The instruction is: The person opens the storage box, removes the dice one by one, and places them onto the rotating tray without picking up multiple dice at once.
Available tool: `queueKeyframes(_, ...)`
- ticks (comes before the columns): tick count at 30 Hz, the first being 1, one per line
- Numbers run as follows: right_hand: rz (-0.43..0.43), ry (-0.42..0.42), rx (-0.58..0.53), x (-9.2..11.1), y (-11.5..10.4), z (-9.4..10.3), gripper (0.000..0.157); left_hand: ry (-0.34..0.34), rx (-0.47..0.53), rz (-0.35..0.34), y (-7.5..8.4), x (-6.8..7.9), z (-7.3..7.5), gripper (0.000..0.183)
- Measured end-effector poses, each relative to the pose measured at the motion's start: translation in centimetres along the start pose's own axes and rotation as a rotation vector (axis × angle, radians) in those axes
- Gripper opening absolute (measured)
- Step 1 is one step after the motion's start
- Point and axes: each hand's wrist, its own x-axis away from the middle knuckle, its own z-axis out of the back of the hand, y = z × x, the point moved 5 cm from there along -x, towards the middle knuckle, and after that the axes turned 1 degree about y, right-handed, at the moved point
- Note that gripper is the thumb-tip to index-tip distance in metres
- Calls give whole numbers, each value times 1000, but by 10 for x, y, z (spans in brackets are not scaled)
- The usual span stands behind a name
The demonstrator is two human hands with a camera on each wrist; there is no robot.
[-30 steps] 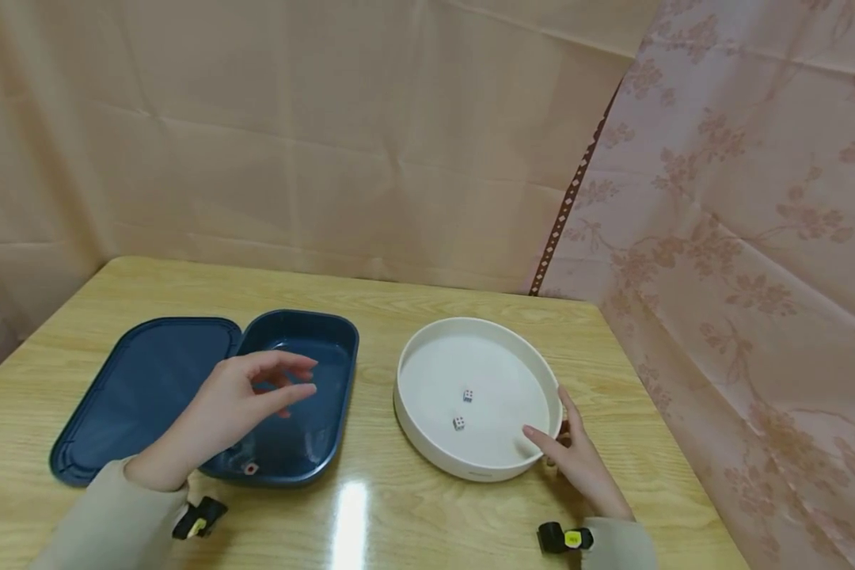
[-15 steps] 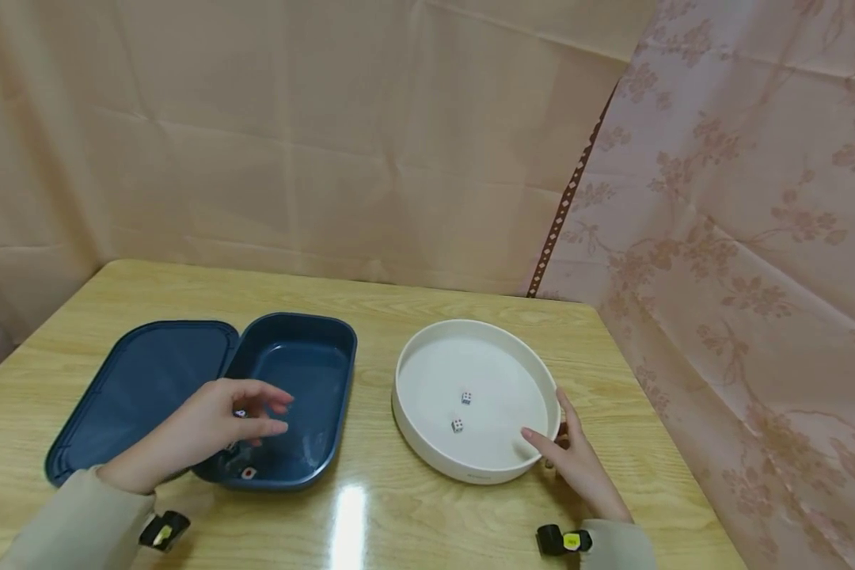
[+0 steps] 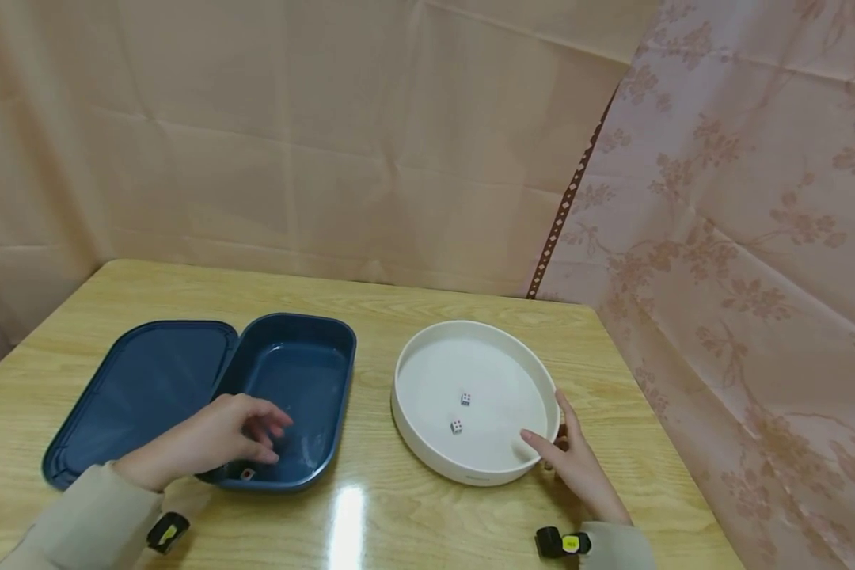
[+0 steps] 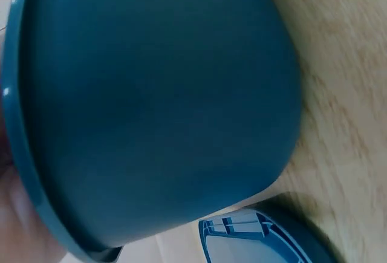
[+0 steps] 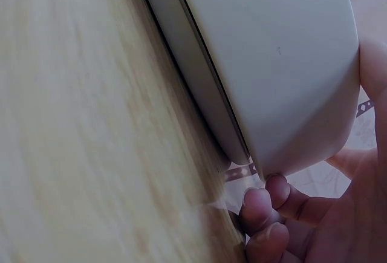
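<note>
My left hand (image 3: 231,435) reaches down into the near end of a dark blue rectangular box (image 3: 347,372), fingers loosely bent and nothing visible between them. Close below it lies a die (image 3: 247,473) showing a red dot; the hand hides the floor further left. The left wrist view is mostly the box's outer wall (image 4: 157,112). My right hand (image 3: 577,463) grips the right side of a round white tray (image 3: 415,447), thumb over the rim and fingers outside, as the right wrist view of its fingers (image 5: 257,205) also shows. Two white dice (image 3: 466,399) rest in the tray.
Left of the box a matching blue lid (image 3: 150,380) lies flat on the wooden table (image 3: 370,301). Curtains (image 3: 328,142) hang behind the table and along its right side.
My left hand has lowered towards the near left part of the box. Small dice seen by its fingers half a second ago are now hidden. The right hand stays on the tray.
</note>
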Motion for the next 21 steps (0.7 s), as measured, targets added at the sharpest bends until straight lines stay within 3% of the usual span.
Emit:
queueKeyframes(9, 6, 0, 13, -1, 1, 0, 102, -28, -56, 11, -3, -1, -6, 40)
queueKeyframes(15, -2, 7, 12, -2, 2, 0, 101, -58, -28, 90, -7, -3, -10, 38)
queueKeyframes(21, -3, 7, 9, -1, 2, 0, 101, -76, -11, 82, -7, -4, -13, 38)
